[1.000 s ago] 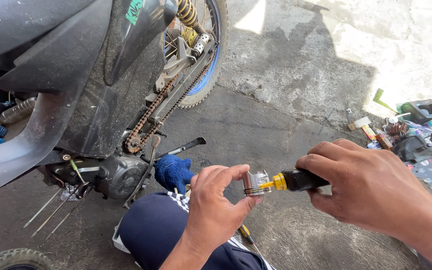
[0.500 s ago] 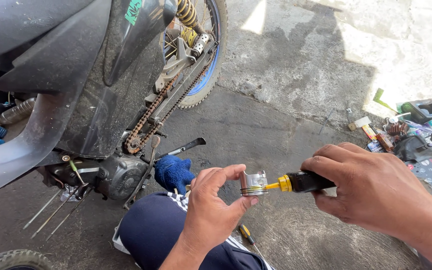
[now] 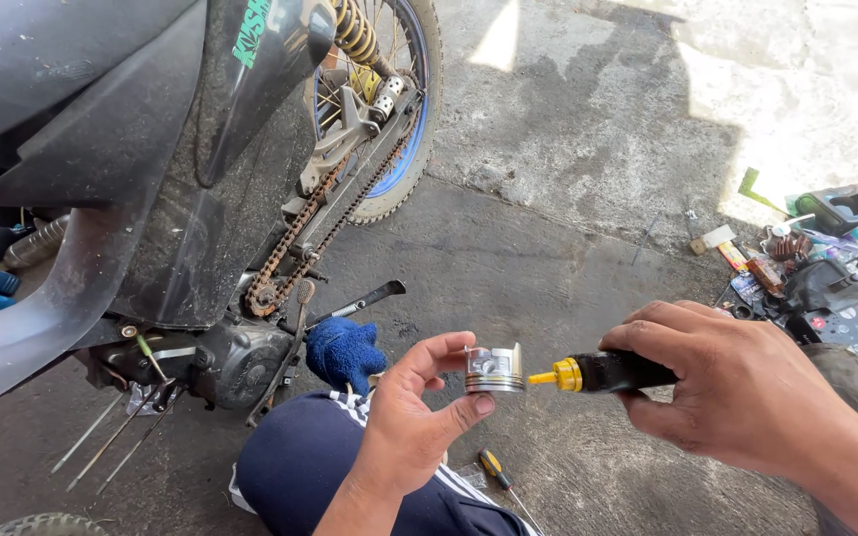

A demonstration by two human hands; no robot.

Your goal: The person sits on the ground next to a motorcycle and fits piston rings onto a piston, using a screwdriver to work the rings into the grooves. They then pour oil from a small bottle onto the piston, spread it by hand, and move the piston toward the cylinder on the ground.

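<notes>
Rough stained concrete floor (image 3: 548, 258), motorcycle (image 3: 151, 179) cut off at frame's top-left, rusty chain (image 3: 300, 238) exposed. Colourful flat packages (image 3: 846, 288) lie right of it, partly cropped. Left hand (image 3: 419, 427) pinches shiny metal piston (image 3: 494, 369) near the engine; right hand (image 3: 737, 387) grips black bottle (image 3: 618, 371), yellow nozzle just beside piston. Blue cloth (image 3: 345, 352) below the chain.

Scene lit by strong daylight from upper right; concrete floor (image 3: 806, 89) blown out w/ glare there; a broad shadow is cast across the mid floor by the motorcycle (image 3: 151, 179), whose underside is left dim; hands and foreground evenly lit, sharp; slight wide-angle stretch seen at edges; no motion blur noted.
</notes>
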